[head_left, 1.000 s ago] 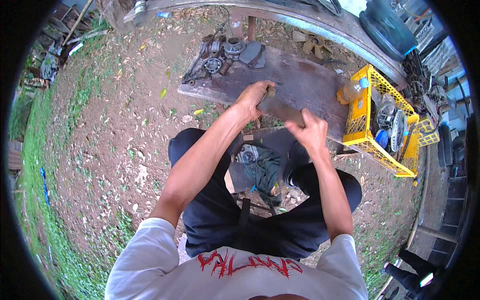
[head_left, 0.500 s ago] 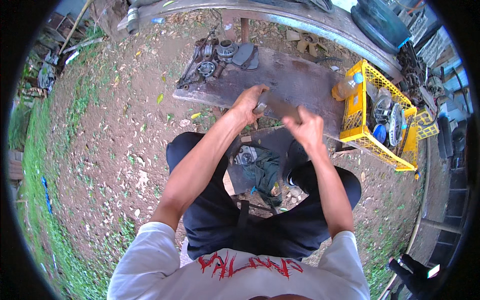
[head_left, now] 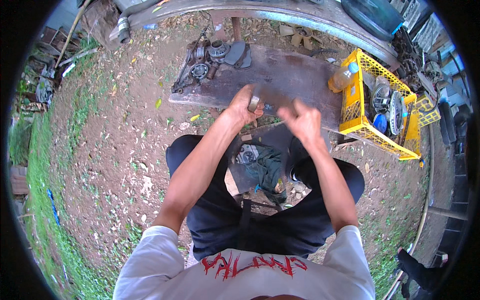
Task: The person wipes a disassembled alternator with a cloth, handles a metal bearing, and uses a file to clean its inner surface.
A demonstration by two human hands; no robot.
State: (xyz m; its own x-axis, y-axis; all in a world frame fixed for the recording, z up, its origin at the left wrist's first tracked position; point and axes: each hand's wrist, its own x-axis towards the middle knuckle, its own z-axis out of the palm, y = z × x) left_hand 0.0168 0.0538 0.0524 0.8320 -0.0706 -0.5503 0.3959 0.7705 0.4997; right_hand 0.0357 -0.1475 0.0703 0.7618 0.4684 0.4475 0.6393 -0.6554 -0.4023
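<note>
Over the near edge of a dark wooden bench [head_left: 290, 67], my left hand [head_left: 242, 106] is closed around a shiny metal part [head_left: 254, 103] with a rounded rim. My right hand [head_left: 306, 122] is to its right with the fingers curled in. A brownish, motion-smeared thing [head_left: 278, 96] stretches between the two hands, and its kind cannot be made out. Below the hands, a grey metal part with holes [head_left: 246, 154] and a dark green cloth [head_left: 270, 170] lie on a low board [head_left: 245, 185] between my legs.
At the bench's far left sit a ball bearing [head_left: 200, 71], a round metal housing [head_left: 218, 49] and a grey flat plate [head_left: 238, 55]. A yellow crate [head_left: 354, 107] of parts stands at the right, beside a bottle of amber liquid [head_left: 344, 77]. Another person's dark sleeve [head_left: 420, 272] shows lower right.
The whole view has shifted slightly. My left hand has turned a little, showing more of the metal part's rim. My right hand remains close by, with the brown thing still blurred.
</note>
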